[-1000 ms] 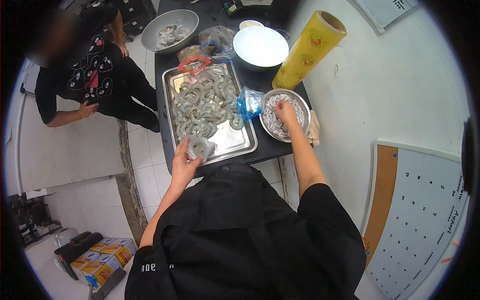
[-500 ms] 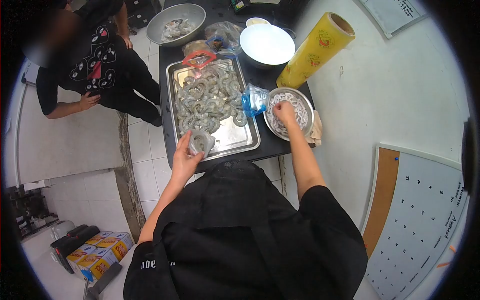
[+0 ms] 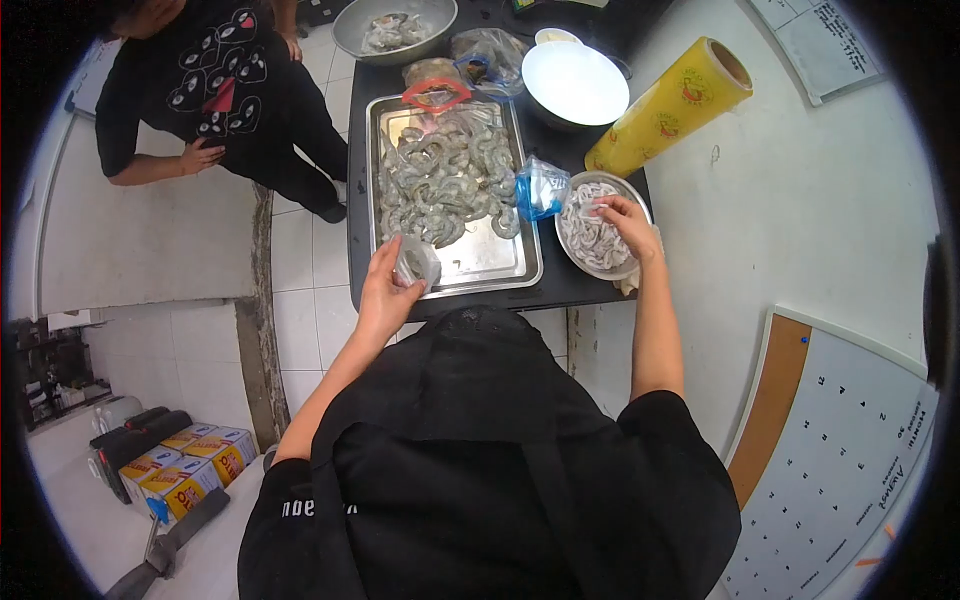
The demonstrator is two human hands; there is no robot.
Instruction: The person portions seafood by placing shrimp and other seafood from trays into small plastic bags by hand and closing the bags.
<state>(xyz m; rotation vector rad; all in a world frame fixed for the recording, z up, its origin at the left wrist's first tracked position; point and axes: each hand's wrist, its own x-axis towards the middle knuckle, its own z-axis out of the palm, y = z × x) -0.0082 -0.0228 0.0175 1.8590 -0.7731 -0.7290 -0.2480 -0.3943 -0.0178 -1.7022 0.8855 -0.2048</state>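
My left hand (image 3: 385, 292) grips a small clear plastic bag (image 3: 420, 264) by its mouth, over the near left corner of the metal tray (image 3: 515, 268). Something greyish shows inside the bag. Raw grey shrimp (image 3: 440, 180) lie heaped on that tray. My right hand (image 3: 630, 226) is over a round metal bowl (image 3: 646, 198) of pale, curled seafood pieces (image 3: 592, 238). Its fingers are pinched together around what looks like one pale piece, partly hidden by the fingertips. A blue and clear plastic packet (image 3: 541, 190) sits between tray and bowl.
A yellow film roll (image 3: 668, 108) stands behind the bowl, beside a white bowl (image 3: 575, 84). Bagged items (image 3: 488, 62) and a large grey basin (image 3: 446, 40) are at the far end of the black table (image 3: 360, 215). Another person (image 3: 225, 100) stands at left.
My right hand has drawn back from the middle of the pale pieces toward the bowl's right side, fingers pinched. My left hand still holds the bag. The whole view has shifted slightly.
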